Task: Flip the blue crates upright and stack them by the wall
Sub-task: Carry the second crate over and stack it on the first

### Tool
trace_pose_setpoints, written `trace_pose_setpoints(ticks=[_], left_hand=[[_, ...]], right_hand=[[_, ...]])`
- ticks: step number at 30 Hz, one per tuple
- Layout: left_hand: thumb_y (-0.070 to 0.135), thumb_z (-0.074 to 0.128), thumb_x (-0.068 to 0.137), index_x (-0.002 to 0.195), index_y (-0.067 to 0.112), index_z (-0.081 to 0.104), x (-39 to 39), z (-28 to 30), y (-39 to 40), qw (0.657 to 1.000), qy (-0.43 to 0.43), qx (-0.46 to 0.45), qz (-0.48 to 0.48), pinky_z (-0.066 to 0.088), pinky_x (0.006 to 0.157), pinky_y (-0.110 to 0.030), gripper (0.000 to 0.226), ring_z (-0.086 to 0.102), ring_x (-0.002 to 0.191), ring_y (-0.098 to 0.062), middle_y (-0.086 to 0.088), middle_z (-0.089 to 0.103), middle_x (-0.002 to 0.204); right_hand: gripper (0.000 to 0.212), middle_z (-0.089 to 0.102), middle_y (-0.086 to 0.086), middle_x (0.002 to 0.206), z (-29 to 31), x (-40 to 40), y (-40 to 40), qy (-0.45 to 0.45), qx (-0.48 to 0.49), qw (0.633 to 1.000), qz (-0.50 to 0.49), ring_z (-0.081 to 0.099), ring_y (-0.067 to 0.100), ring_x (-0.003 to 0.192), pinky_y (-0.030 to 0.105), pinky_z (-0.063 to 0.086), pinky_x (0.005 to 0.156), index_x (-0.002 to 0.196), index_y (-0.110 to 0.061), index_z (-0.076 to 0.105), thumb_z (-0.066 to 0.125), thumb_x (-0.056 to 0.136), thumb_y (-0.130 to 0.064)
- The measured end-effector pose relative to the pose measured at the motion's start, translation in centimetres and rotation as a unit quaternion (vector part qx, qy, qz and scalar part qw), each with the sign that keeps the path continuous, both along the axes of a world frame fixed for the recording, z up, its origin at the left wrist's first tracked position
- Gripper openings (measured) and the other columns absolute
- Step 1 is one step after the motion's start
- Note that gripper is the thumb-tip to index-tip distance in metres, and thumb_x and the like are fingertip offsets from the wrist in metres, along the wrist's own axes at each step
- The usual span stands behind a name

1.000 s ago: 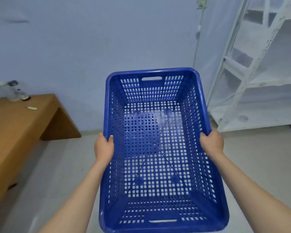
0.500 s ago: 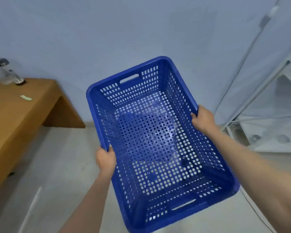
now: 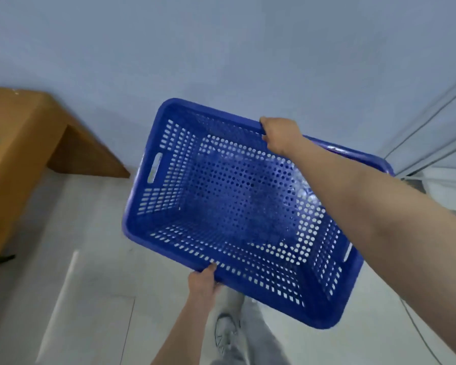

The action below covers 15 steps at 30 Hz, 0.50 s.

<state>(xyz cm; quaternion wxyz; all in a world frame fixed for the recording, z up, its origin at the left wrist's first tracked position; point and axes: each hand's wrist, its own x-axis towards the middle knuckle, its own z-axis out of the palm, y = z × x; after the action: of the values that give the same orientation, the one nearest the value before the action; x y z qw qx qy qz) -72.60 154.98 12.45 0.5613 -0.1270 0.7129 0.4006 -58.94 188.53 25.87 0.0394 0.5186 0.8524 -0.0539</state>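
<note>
I hold one blue perforated crate (image 3: 237, 206) in the air, open side facing me, turned so its long sides run left to right. My left hand (image 3: 203, 281) grips the near long rim from below. My right hand (image 3: 279, 135) grips the far long rim, its forearm crossing over the crate's right part. The crate is empty. It hangs above the floor in front of the pale blue wall (image 3: 221, 48). No other crate is in view.
A wooden bench (image 3: 19, 143) stands at the left against the wall. White shelving and a sheet (image 3: 437, 127) sit at the right edge. My leg and grey shoe (image 3: 225, 335) show below the crate on the light floor (image 3: 90, 259).
The crate has turned anticlockwise by about a quarter turn, its handle end swinging to the left. My right hand moved up and away, my left hand came nearer. My view tilted downward.
</note>
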Motion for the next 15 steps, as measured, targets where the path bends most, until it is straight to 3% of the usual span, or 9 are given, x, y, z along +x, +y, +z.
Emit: trace_pose_setpoints(ticks=[3, 5, 7, 10, 12, 15], left_hand=[[0.0, 0.064, 0.092, 0.1, 0.002, 0.058, 2.2, -2.1, 2.9, 0.997, -0.053, -0.03, 0.039, 0.059, 0.083, -0.053, 0.011, 0.068, 0.093, -0.036, -0.02, 0.067, 0.109], [-0.003, 0.063, 0.092, 0.111, -0.002, 0.057, 3.4, -3.6, 5.0, 0.994, -0.073, -0.047, 0.065, 0.062, 0.071, -0.048, 0.02, 0.068, 0.095, -0.037, -0.022, 0.067, 0.112], [-0.006, 0.06, 0.093, 0.115, -0.003, 0.057, 4.1, -4.8, 7.0, 0.989, -0.088, -0.051, 0.106, 0.062, 0.059, -0.041, 0.023, 0.067, 0.084, -0.033, -0.021, 0.067, 0.108], [-0.006, 0.057, 0.094, 0.113, -0.003, 0.057, 4.4, -6.7, 9.5, 0.983, -0.106, -0.059, 0.136, 0.058, 0.071, -0.044, 0.019, 0.066, 0.079, -0.031, -0.02, 0.068, 0.101], [-0.005, 0.058, 0.094, 0.119, -0.002, 0.056, 4.1, -8.2, 10.5, 0.982, -0.12, -0.059, 0.137, 0.06, 0.078, -0.049, 0.025, 0.069, 0.089, -0.034, -0.021, 0.069, 0.11], [-0.006, 0.059, 0.093, 0.124, 0.0, 0.055, 3.3, -10.0, 11.8, 0.981, -0.114, -0.062, 0.147, 0.06, 0.082, -0.053, 0.032, 0.069, 0.102, -0.039, -0.023, 0.068, 0.118]], right_hand=[[0.02, 0.062, 0.012, 0.09, -3.5, -1.5, 3.8, -0.021, -0.007, 1.0, 0.019, 0.056, 0.03, 0.075, 0.032, 0.035, 0.059, 0.106, -0.007, 0.052, 0.057, 0.087, -0.003], [0.023, 0.064, 0.012, 0.094, -6.0, -2.3, 6.0, -0.035, -0.011, 0.999, 0.02, 0.05, 0.027, 0.072, 0.033, 0.036, 0.06, 0.107, -0.007, 0.051, 0.058, 0.086, -0.001], [0.029, 0.064, 0.012, 0.096, -8.1, -3.3, 8.0, -0.044, -0.017, 0.999, 0.021, 0.046, 0.026, 0.072, 0.033, 0.037, 0.061, 0.109, -0.007, 0.05, 0.059, 0.083, 0.003], [0.036, 0.064, 0.012, 0.095, -11.1, -4.3, 10.3, -0.062, -0.014, 0.997, 0.033, 0.046, 0.025, 0.07, 0.033, 0.038, 0.059, 0.109, -0.006, 0.049, 0.061, 0.079, 0.009], [0.041, 0.064, 0.012, 0.096, -12.8, -4.8, 11.6, -0.073, -0.004, 0.997, 0.041, 0.049, 0.026, 0.071, 0.034, 0.039, 0.059, 0.111, -0.005, 0.049, 0.063, 0.076, 0.011], [0.05, 0.063, 0.013, 0.103, -14.6, -6.2, 12.9, -0.091, -0.016, 0.995, 0.048, 0.06, 0.03, 0.087, 0.035, 0.04, 0.062, 0.119, -0.003, 0.047, 0.064, 0.075, 0.014]])
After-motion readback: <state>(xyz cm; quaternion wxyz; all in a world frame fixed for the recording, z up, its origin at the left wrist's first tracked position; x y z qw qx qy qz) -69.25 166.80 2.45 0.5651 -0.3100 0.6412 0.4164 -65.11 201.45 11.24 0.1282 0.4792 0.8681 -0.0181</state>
